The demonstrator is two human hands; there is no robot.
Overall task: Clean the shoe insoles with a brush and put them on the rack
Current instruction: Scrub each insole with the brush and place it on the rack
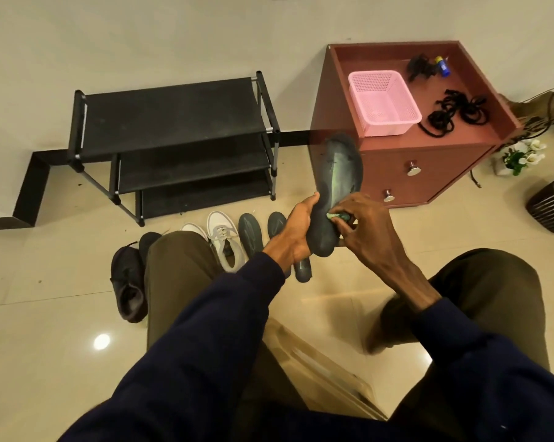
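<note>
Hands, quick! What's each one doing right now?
Left hand: closed around the insole, holding it up.
Right hand: closed, pinching a small green brush against the insole.

Left hand (296, 232) curled, gripping; right hand (366, 226) fingers (352, 207) pinching; both held forward.

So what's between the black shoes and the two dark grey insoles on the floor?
A pair of white lace-up sneakers, one partly hidden behind the person's knee, seen in the head view.
</note>
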